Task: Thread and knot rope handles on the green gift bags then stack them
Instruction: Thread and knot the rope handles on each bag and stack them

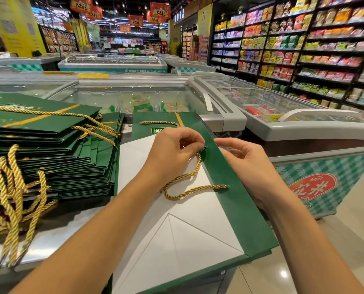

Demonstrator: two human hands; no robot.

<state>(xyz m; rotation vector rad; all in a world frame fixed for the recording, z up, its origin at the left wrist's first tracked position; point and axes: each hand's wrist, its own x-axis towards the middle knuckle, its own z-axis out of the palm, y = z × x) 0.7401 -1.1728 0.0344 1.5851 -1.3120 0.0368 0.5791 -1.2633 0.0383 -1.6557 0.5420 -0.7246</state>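
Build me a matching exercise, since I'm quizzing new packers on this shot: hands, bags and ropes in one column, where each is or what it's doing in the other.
Things:
1. left hand
2. right hand
3. stack of green bags
4. loose gold ropes

Places or states:
A. piled flat, left of the open bag
B. at the open bag's right edge
C. in a trailing bundle at the near left
D. pinching the end of the gold rope at a hole

Pairs: 1-D, 2-B, 3-A, 4-C
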